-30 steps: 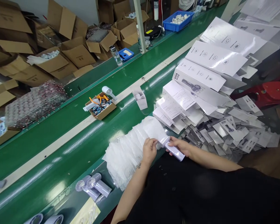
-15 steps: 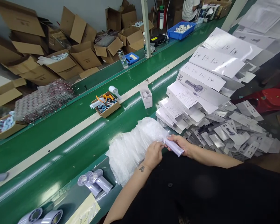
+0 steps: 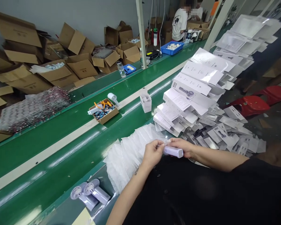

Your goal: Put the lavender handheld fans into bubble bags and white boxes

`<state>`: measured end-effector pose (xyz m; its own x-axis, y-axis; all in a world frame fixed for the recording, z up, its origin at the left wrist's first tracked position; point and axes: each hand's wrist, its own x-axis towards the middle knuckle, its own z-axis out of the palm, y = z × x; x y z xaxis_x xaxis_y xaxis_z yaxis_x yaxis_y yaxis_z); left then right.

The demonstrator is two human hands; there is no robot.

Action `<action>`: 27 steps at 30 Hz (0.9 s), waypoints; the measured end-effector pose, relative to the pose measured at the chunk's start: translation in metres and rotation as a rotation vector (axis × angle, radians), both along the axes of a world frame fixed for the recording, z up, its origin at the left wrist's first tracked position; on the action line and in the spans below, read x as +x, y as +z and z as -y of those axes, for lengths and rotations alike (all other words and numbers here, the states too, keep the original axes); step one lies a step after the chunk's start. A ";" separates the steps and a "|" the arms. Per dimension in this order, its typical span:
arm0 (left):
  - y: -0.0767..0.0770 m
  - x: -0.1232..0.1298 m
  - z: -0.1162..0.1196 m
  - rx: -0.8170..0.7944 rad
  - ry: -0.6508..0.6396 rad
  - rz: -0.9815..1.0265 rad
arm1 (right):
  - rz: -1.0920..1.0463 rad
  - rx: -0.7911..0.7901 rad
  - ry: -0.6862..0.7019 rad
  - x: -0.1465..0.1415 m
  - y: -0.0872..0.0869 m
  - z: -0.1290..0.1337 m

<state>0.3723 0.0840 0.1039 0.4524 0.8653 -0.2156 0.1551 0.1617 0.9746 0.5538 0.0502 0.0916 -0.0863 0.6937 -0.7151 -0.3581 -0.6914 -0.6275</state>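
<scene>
A lavender handheld fan (image 3: pixel 173 152) lies across my right hand (image 3: pixel 181 145), which is closed around it, its handle end pointing right. My left hand (image 3: pixel 153 152) is closed in a pinch at the fan's other end, on what looks like a clear bubble bag (image 3: pixel 162 137); the fan's head is hidden there. Just beyond my left forearm, a row of overlapping bubble bags (image 3: pixel 128 151) lies on the bench edge. Two more lavender fans (image 3: pixel 93 190) rest side by side to the left.
Stacked printed boxes (image 3: pixel 184 93) rise at the right, near red stools (image 3: pixel 250 104). A small white box (image 3: pixel 145 101) and a carton of parts and pliers (image 3: pixel 105 114) stand by the green belt (image 3: pixel 72 147). Cartons (image 3: pixel 83 67) line the far side. A person (image 3: pixel 179 25) stands at the back.
The fan has turned from slanting down to nearly level, its handle end now facing me more. Both hands stay together at it. The view has shifted, showing more of the far end.
</scene>
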 end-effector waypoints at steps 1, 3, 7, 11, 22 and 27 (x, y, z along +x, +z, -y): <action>0.006 -0.004 0.000 -0.047 0.038 0.037 | 0.066 0.079 0.014 0.001 0.009 0.002; 0.015 -0.014 -0.002 -0.046 0.082 0.096 | 0.112 0.255 0.024 0.000 0.028 0.003; 0.013 -0.028 -0.005 0.318 -0.060 0.037 | -0.081 0.423 0.023 -0.019 0.051 0.003; -0.007 -0.022 0.001 0.477 -0.185 -0.138 | -0.191 0.420 -0.020 -0.041 0.040 0.001; -0.019 -0.033 0.004 0.356 -0.033 -0.394 | -0.120 0.339 -0.356 -0.043 0.008 -0.010; -0.014 -0.065 -0.015 0.340 0.207 -0.239 | 0.430 0.441 -0.743 0.025 0.013 -0.043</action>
